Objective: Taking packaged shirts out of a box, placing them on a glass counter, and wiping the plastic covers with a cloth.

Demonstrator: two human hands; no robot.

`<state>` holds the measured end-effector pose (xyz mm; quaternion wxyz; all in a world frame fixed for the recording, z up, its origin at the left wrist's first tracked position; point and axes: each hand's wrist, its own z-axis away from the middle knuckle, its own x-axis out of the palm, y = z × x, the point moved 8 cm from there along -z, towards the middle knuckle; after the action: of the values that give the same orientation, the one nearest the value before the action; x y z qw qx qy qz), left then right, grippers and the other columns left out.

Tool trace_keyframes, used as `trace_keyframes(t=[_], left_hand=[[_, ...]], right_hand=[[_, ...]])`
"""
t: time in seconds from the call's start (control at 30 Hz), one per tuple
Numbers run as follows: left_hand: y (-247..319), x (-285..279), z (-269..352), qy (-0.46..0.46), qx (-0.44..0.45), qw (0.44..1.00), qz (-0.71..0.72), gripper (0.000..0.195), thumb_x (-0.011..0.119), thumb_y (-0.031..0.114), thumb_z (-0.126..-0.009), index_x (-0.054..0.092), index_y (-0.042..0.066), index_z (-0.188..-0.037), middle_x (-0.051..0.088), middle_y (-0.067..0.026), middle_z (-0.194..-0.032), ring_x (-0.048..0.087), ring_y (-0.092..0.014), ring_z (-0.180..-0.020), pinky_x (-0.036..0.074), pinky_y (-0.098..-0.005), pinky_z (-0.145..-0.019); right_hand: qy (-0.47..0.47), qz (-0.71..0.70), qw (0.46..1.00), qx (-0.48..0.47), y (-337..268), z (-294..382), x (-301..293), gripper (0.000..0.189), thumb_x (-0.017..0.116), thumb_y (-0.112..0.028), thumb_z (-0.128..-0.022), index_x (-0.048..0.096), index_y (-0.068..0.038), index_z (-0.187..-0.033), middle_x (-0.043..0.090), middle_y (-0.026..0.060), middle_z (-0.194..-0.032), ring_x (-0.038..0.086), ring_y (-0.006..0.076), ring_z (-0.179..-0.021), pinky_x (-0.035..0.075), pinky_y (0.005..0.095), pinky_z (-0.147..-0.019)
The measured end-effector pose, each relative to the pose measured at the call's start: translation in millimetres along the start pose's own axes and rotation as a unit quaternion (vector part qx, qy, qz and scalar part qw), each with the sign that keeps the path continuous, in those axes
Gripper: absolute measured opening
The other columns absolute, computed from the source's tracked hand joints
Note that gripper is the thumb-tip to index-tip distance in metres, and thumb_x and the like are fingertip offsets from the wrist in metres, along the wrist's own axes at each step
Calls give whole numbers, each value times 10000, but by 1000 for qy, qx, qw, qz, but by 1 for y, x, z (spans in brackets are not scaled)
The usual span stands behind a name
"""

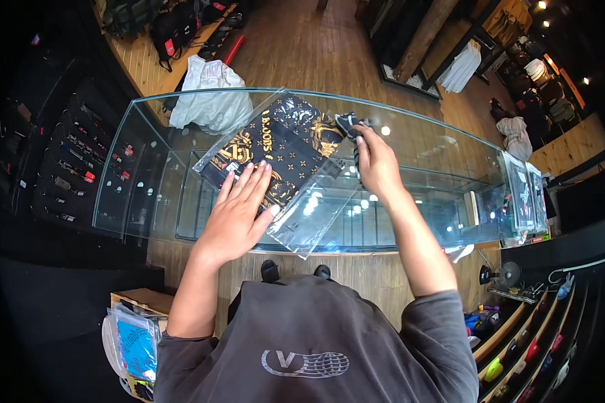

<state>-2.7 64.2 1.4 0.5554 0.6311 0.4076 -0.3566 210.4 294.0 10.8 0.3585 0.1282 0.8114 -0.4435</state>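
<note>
A folded black garment [295,146] with gold print lies tilted on the glass display case [423,176], inside a clear plastic bag [307,229] whose loose end reaches the case's near edge. My left hand [242,201] rests flat on the lower left part of the bag, fingers a little spread. Just right of the bag, my right hand [378,161] grips a crumpled black-and-white cloth [350,126]. Part of the cloth is hidden under my fingers.
Beyond the case's far left edge sits a white plastic sack [212,98]. Bagged garments [522,191] stand at the case's right end. A blue bagged item [133,342] is on the left near a cardboard box [143,299]. To the right are a small fan [506,274] and sloping racks [524,347].
</note>
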Motion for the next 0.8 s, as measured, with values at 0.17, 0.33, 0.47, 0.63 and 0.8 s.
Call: trace_keyframes(t=[0.17, 0.33, 0.47, 0.63, 0.8], left_hand=[[-12, -14, 1, 41, -69, 976, 203, 923, 469, 516, -1198, 18, 7, -1821, 297, -309, -1833, 290, -383, -1726, 143, -530, -1404], [5, -3, 1, -2, -37, 995, 91, 1007, 565, 601, -1139, 139, -21, -1807, 324, -291, -1826, 283, -394, -1726, 144, -533, -1414], [29, 3, 4, 3, -4, 996, -87, 932, 577, 571, -1145, 228, 14, -1805, 342, -264, -1826, 288, -397, -1722, 149, -540, -1413], [19, 2, 4, 43, -60, 991, 113, 906, 520, 549, -1177, 183, -11, -1804, 269, -287, -1847, 217, -425, -1740, 134, -545, -1414], [10, -4, 2, 62, -65, 978, 186, 963, 525, 562, -1170, 94, -10, -1813, 183, -302, -1868, 172, -452, -1745, 136, -534, -1415]], right_hand=[[-208, 66, 945, -242, -137, 81, 73, 565, 594, -378, -1154, 556, -126, -1658, 397, 215, -1810, 280, 434, -1719, 196, 641, -1387], [-230, 207, 938, -155, -87, 64, 64, 697, 479, -569, -1160, 380, -290, -1790, 233, 161, -1895, 140, 403, -1763, 73, 634, -1407], [-202, 257, 944, -51, -21, 20, 30, 652, 471, -549, -1174, 412, -293, -1771, 241, 166, -1890, 172, 413, -1754, 105, 638, -1405], [-124, 157, 977, -76, -24, 30, 35, 501, 534, -315, -1179, 561, -203, -1667, 444, 194, -1791, 266, 416, -1728, 140, 693, -1382], [-316, 111, 898, -286, -144, 134, 78, 585, 535, -434, -1164, 539, -129, -1664, 354, 173, -1837, 210, 404, -1745, 154, 708, -1377]])
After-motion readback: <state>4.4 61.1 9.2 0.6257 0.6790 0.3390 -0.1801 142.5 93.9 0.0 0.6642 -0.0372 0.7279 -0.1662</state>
